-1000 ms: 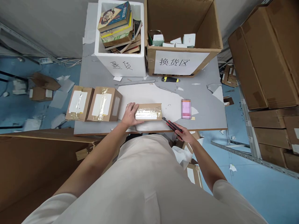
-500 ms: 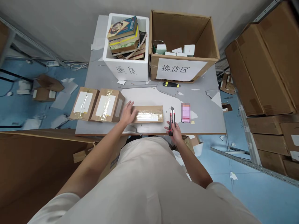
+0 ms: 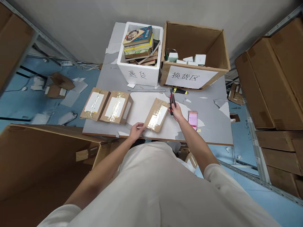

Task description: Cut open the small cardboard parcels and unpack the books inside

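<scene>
A small taped cardboard box [image 3: 156, 114] with a white label lies slanted on the table in front of me. My left hand [image 3: 137, 130] is closed at its near left corner, gripping that edge with the fingers. On the box's far right side, my right hand [image 3: 176, 111] is wrapped around a red and black utility knife [image 3: 172, 105], which points away from me. The hand's fingers are close to the box; whether they touch it I cannot tell. Two larger taped boxes, a left one [image 3: 94, 104] and a right one [image 3: 116, 107], stand side by side on the left.
At the back stand a white foam box [image 3: 139, 74] of books and a large carton [image 3: 213, 75] with small white boxes inside. A yellow and black cutter [image 3: 180, 91] lies before the carton. A phone [image 3: 193, 120] rests on the right. A big open carton [image 3: 47, 151] stands below left.
The small box has turned from lying sideways to a slant. My left hand has moved nearer to me, to its near corner. My right hand has moved forward with the knife.
</scene>
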Demonstrator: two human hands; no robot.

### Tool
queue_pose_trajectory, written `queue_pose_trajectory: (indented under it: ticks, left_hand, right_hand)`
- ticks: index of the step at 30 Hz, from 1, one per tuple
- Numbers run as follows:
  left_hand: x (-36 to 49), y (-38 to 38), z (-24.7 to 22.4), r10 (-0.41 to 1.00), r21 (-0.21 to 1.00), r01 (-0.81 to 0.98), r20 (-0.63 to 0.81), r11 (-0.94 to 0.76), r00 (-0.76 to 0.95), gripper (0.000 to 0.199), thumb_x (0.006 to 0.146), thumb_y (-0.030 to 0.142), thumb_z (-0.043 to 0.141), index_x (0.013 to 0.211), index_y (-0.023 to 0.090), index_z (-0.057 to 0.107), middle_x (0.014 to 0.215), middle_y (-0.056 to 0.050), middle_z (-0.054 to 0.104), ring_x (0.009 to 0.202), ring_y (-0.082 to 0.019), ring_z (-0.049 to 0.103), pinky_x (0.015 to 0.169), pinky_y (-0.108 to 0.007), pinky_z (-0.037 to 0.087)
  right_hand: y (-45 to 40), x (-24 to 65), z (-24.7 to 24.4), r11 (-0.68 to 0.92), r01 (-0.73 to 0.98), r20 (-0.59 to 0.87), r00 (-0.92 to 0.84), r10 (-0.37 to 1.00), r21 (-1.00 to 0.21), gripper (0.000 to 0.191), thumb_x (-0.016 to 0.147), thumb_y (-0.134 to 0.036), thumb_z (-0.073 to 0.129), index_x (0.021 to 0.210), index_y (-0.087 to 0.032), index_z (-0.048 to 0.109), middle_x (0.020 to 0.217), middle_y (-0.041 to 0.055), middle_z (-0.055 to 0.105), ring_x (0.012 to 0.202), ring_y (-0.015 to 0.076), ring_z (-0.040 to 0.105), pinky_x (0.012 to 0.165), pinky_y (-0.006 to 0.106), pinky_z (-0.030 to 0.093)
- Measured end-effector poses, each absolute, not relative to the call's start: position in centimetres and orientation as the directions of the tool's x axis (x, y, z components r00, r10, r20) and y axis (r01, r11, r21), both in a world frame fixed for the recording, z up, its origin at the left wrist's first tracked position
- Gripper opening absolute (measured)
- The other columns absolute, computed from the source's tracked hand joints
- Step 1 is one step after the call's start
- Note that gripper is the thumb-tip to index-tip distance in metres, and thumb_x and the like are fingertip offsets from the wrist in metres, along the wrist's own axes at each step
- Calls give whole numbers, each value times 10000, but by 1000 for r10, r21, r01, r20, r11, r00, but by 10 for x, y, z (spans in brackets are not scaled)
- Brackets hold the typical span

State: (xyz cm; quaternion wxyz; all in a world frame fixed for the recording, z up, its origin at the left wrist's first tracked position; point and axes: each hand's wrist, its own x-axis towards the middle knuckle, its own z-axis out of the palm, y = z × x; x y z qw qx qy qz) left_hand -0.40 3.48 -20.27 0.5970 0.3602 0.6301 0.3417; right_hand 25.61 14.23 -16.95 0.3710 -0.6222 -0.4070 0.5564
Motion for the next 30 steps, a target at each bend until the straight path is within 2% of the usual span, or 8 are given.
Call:
queue_pose_trajectory:
  ticks: [5,9,13,16,20,22,25,30]
  left_hand:
    - [16,14,-207,839,839,21,-544,544,12,487,583,548,761,854,175,601,864,-43,648,594,-122,600,623,-310,537]
    - [12,15,-207,851,847,117,-525,518,33,461,619,530,734,881,172,612,883,-60,659,603,-137,606,614,-317,527]
    - [3,38,-203,886,847,316,-461,428,37,490,637,518,727,969,173,626,967,-98,679,796,-215,662,706,-353,540]
    - [2,85,-199,934,844,444,-355,301,42,540,718,506,664,1135,171,592,1182,-141,627,938,-248,655,794,-393,537]
    - [14,166,-200,980,851,522,-152,62,132,619,804,428,576,1355,173,458,1428,-172,441,1168,-284,560,915,-431,499]
    - [23,195,-205,969,849,528,-115,-19,219,562,806,393,573,1323,181,507,1436,-148,446,1273,-299,478,982,-441,459]
    - [34,214,-214,945,852,522,-154,-21,289,454,811,350,554,1223,164,594,1292,-125,592,1198,-281,546,1026,-442,428]
    - [23,204,-218,972,875,478,-172,76,159,387,795,317,555,1138,155,632,1152,-102,671,1027,-241,635,977,-408,467]
  right_hand:
    - [165,244,-170,-387,109,-386,34,922,-916,366,914,-345,568,1228,-159,540,1221,91,575,1032,204,600,863,422,522]
    - [160,245,-167,-386,96,-382,59,922,-917,365,913,-345,569,1228,-161,542,1223,91,575,1035,205,599,865,424,522]
    - [126,253,-166,-397,54,-388,126,913,-916,361,924,-383,540,1218,-175,538,1204,87,588,977,183,612,815,383,540]
    - [72,254,-169,-427,1,-419,186,889,-904,372,928,-506,450,1176,-235,508,1202,76,618,791,121,608,651,276,547]
    - [-4,244,-179,-572,-308,-635,170,753,-760,433,811,-597,565,1095,-287,460,1249,64,601,703,128,647,531,272,541]
    - [-27,235,-183,-600,-420,-697,119,707,-681,470,778,-605,606,1107,-314,439,1266,59,590,792,172,690,566,309,566]
    - [-36,222,-187,-549,-531,-701,127,701,-645,488,756,-606,638,1100,-323,436,1221,55,616,928,211,694,684,365,592]
    - [-15,226,-182,-460,-546,-652,225,725,-700,462,763,-591,638,1065,-295,450,1121,60,661,958,191,681,862,399,561]
